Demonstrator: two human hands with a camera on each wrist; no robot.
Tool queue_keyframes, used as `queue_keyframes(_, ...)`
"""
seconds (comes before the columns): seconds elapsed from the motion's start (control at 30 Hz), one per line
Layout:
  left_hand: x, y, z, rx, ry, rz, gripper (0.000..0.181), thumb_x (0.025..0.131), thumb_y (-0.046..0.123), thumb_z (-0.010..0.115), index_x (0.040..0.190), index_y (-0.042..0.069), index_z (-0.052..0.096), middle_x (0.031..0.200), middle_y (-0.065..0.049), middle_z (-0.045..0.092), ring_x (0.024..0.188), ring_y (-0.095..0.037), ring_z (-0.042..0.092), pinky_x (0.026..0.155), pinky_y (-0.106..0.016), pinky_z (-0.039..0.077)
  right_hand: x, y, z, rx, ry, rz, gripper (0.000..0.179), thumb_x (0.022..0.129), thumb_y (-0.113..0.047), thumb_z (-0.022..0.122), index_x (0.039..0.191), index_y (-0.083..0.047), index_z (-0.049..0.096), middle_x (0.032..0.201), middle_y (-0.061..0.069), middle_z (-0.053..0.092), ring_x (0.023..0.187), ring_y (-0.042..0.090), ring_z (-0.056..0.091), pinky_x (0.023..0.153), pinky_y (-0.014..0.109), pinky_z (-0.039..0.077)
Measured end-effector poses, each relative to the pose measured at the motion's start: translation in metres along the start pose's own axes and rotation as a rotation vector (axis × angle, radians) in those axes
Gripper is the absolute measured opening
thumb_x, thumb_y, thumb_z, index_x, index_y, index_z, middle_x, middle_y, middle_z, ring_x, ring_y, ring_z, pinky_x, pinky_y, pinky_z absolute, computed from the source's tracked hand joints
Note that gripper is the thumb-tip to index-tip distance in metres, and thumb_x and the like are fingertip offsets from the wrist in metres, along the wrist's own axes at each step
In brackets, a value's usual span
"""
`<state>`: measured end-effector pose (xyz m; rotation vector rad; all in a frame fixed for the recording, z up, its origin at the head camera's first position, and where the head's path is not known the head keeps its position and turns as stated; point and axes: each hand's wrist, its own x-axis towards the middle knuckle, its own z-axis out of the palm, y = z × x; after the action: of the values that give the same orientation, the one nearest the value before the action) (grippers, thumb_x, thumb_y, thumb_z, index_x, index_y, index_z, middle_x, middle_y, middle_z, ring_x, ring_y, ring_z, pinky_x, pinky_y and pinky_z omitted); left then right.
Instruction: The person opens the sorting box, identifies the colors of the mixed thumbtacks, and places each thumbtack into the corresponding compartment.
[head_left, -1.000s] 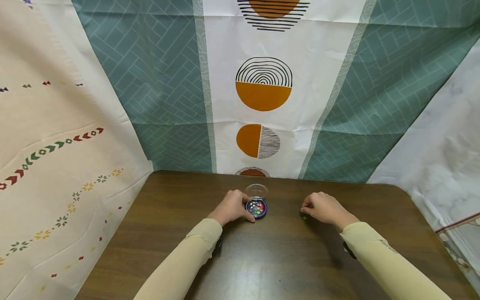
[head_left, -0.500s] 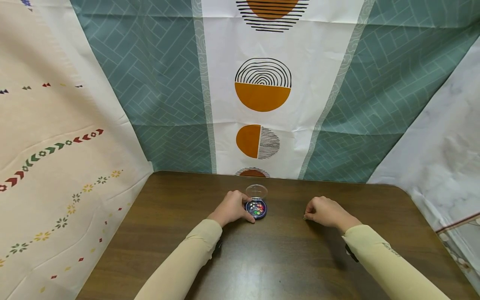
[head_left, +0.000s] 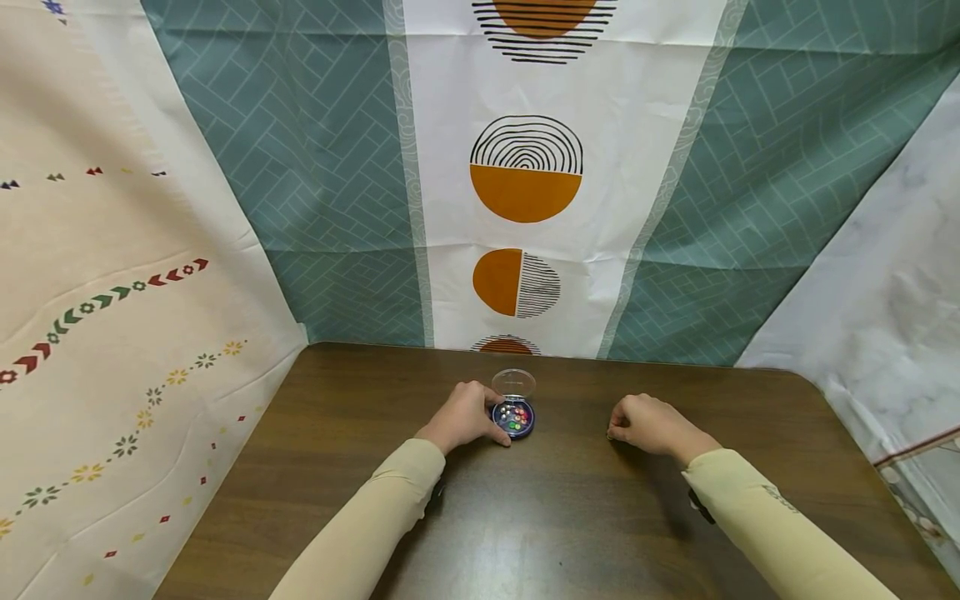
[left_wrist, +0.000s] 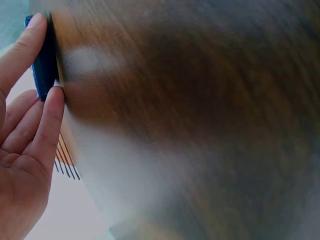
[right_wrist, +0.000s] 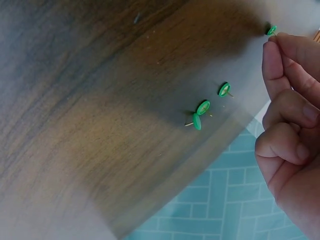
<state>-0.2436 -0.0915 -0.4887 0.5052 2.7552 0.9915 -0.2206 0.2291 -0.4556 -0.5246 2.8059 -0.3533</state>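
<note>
A small round blue case (left_wrist: 46, 65) stands on the table with its clear lid (head_left: 513, 382) raised. Several colourful thumbtacks (head_left: 513, 425) lie inside it. My left hand (head_left: 467, 414) grips the case at its left side, thumb and fingers on the rim. To the right, my right hand (head_left: 651, 425) pinches the pin of a green thumbtack (right_wrist: 271, 30) between thumb and index finger, low over the table. Three more green thumbtacks lie beside that hand in the right wrist view: one alone (right_wrist: 224, 89), and a close pair (right_wrist: 202, 107). In the head view the hand hides them.
The brown wooden table (head_left: 570, 533) reaches back to a teal and white patterned curtain (head_left: 345, 208). A cream patterned cloth (head_left: 135, 333) hangs on the left, and a white marbled cloth (head_left: 885, 292) on the right.
My right hand has shifted slightly towards me and right, and a green thumbtack seen below its fingertips is now out of sight in the head view. The left hand stays on the case.
</note>
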Motion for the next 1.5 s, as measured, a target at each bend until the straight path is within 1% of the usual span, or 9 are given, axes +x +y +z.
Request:
queue_keyframes(0.17,0.0,0.0,-0.001,-0.002,-0.005,0.005,0.074,0.05,0.038,0.091,0.113,0.008,0.069,0.108,-0.002,0.07,0.092,-0.007,0.06,0.084,-0.029,0.052,0.001,-0.001,-0.001,-0.002,-0.004,-0.001,0.009,0.086,-0.024,0.066,0.078,-0.026,0.07,0.075,-0.014,0.064,0.062,0.008,0.05,0.057,0.029,0.04)
queue_keyframes(0.4,0.0,-0.001,-0.002,-0.005,0.006,0.009,0.073,0.049,0.038,0.091,0.112,0.008,0.069,0.108,-0.001,0.071,0.091,-0.007,0.06,0.083,-0.028,0.052,0.006,-0.002,-0.002,-0.003,0.011,-0.014,0.008,0.085,-0.024,0.066,0.078,-0.025,0.07,0.073,-0.014,0.063,0.062,0.008,0.05,0.058,0.03,0.04)
queue_keyframes(0.6,0.001,0.0,-0.002,0.0,0.0,0.01,0.073,0.05,0.039,0.091,0.113,0.009,0.069,0.109,-0.002,0.07,0.09,-0.007,0.06,0.082,-0.028,0.052,0.009,-0.007,-0.004,0.015,0.028,-0.043,0.009,0.086,-0.024,0.066,0.079,-0.025,0.072,0.075,-0.015,0.065,0.062,0.006,0.051,0.057,0.028,0.041)
queue_keyframes(0.73,0.002,0.0,-0.002,-0.006,-0.006,0.003,0.073,0.05,0.039,0.091,0.113,0.009,0.069,0.111,-0.001,0.07,0.093,-0.008,0.06,0.085,-0.029,0.052,0.012,-0.013,-0.006,0.027,0.04,-0.06,0.009,0.086,-0.025,0.066,0.08,-0.025,0.072,0.077,-0.016,0.065,0.064,0.005,0.053,0.059,0.028,0.043)
queue_keyframes(0.93,0.002,-0.001,-0.001,0.0,-0.003,0.005,0.073,0.05,0.038,0.091,0.113,0.008,0.069,0.111,-0.001,0.069,0.098,-0.01,0.061,0.086,-0.03,0.052,0.02,-0.025,-0.009,0.029,0.054,-0.09,0.01,0.087,-0.027,0.065,0.081,-0.025,0.072,0.076,-0.017,0.064,0.063,0.005,0.052,0.058,0.028,0.043)
queue_keyframes(1.17,0.002,-0.001,0.0,-0.003,-0.005,-0.009,0.073,0.05,0.038,0.091,0.113,0.009,0.069,0.113,-0.002,0.069,0.103,-0.013,0.061,0.089,-0.032,0.051,0.03,-0.039,-0.009,0.029,0.109,-0.143,0.01,0.087,-0.027,0.064,0.081,-0.024,0.072,0.074,-0.016,0.063,0.063,0.005,0.052,0.059,0.027,0.043)
queue_keyframes(1.5,0.0,0.0,0.0,-0.006,0.001,-0.013,0.072,0.051,0.038,0.091,0.113,0.009,0.069,0.112,-0.002,0.069,0.103,-0.014,0.061,0.09,-0.033,0.05,0.041,-0.055,-0.006,0.044,0.135,-0.149,0.01,0.087,-0.029,0.065,0.082,-0.024,0.072,0.076,-0.016,0.064,0.063,0.005,0.051,0.058,0.027,0.043)
